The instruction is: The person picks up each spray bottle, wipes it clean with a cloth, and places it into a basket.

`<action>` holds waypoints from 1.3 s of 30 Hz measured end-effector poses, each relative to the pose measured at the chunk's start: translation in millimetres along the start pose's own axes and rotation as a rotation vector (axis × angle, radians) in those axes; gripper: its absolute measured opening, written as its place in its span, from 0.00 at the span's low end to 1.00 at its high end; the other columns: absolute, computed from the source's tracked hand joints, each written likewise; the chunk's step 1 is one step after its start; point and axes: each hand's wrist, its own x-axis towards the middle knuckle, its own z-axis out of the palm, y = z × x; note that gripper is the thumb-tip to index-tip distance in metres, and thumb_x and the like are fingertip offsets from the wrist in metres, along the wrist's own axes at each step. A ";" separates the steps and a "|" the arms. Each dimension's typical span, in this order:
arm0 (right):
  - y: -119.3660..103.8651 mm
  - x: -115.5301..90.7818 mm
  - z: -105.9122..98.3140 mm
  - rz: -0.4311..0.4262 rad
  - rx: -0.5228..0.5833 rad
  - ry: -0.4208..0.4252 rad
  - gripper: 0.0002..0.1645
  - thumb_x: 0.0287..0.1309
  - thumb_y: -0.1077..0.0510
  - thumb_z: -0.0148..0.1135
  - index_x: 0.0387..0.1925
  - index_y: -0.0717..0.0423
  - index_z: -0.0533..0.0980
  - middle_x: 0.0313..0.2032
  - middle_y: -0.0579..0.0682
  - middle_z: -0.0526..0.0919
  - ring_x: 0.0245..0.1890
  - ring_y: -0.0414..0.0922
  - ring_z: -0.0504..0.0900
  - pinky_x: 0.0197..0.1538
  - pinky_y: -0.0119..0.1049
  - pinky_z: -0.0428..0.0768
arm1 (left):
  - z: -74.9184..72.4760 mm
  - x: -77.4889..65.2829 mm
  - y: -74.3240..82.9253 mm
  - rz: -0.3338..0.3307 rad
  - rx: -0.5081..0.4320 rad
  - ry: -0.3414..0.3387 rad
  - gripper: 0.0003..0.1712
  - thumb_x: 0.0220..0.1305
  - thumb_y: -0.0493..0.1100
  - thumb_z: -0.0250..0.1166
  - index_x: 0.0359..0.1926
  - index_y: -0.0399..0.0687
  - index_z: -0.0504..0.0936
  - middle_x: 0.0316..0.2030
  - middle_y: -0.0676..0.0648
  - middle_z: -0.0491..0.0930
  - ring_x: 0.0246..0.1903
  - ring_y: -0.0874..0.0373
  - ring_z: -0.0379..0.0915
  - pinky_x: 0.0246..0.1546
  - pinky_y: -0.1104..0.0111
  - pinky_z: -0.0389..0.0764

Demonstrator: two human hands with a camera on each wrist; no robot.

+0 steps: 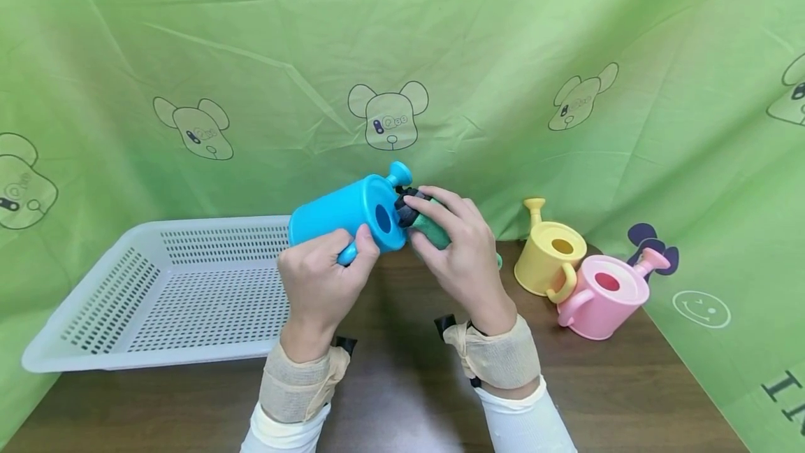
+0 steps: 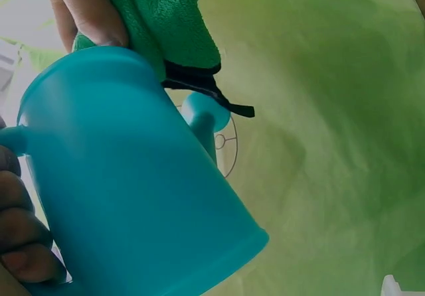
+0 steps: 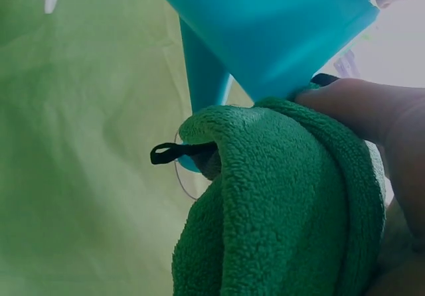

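My left hand (image 1: pixel 323 275) grips the handle of a blue watering can (image 1: pixel 333 208), which is tilted so its top faces right. The can's round opening and its spout (image 1: pixel 399 174) show in the head view. My right hand (image 1: pixel 458 243) holds a folded green cloth (image 3: pixel 285 196) with black edging and a small black loop (image 3: pixel 166 153). The cloth is against the can's top, near the rim and spout. In the left wrist view the cloth (image 2: pixel 172 17) covers part of the top, and the can's body (image 2: pixel 133 176) fills the middle.
A white perforated basket (image 1: pixel 207 351) stands at the left of the brown table (image 1: pixel 402 383). On the right are a yellow watering can (image 1: pixel 541 261) and a pink watering can (image 1: pixel 604 310). A small green part (image 1: pixel 499 261) shows behind my right hand. Green curtain (image 1: pixel 283 47) hangs behind.
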 end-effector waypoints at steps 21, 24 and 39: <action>3.1 -0.3 1.8 -0.009 -0.033 0.067 0.21 0.60 0.61 0.74 0.56 0.49 0.87 0.60 0.53 0.86 0.52 0.57 0.83 0.56 0.52 0.80 | 0.2 1.0 3.3 0.197 0.040 -0.203 0.27 0.62 0.44 0.61 0.10 0.52 0.60 0.09 0.55 0.55 0.10 0.64 0.44 0.16 0.75 0.45; 1.7 0.4 0.3 -0.026 -0.021 0.083 0.22 0.59 0.61 0.74 0.55 0.48 0.87 0.61 0.52 0.86 0.52 0.57 0.82 0.56 0.52 0.80 | 1.1 1.0 3.9 0.208 0.025 -0.213 0.27 0.61 0.43 0.62 0.10 0.53 0.60 0.09 0.55 0.55 0.09 0.65 0.45 0.17 0.76 0.44; -13.6 1.3 -7.4 -0.156 0.027 0.027 0.23 0.55 0.66 0.74 0.53 0.48 0.88 0.60 0.53 0.86 0.54 0.55 0.82 0.56 0.50 0.81 | 3.6 -1.0 3.7 0.067 0.035 -0.173 0.28 0.66 0.43 0.60 0.10 0.51 0.60 0.11 0.55 0.50 0.10 0.64 0.44 0.16 0.75 0.43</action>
